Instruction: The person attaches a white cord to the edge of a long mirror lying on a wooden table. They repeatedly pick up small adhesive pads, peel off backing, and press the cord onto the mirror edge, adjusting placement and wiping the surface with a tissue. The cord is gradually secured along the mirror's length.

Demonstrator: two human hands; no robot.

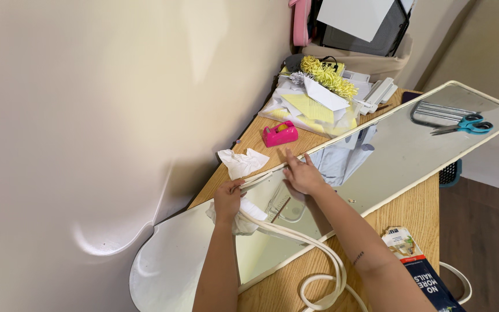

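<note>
Wooden table (417, 202) beside cream wall (116, 115)

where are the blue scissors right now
In the head view, the blue-handled scissors lie at the upper right, on the far end of the long cream-framed mirror, beside a clear plastic tray, well away from both hands.

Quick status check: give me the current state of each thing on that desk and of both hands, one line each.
Long cream-framed mirror: lying flat on the wooden desk.
Cream rubber edging strip: partly off the frame, looping loose.
Left hand: pinching the strip at the mirror's edge.
Right hand: pressed flat on the glass.
Blue-handled scissors: closed, resting on the mirror.
Crumpled white tissue: loose on the desk.
Pink tape dispenser: upright.
</note>
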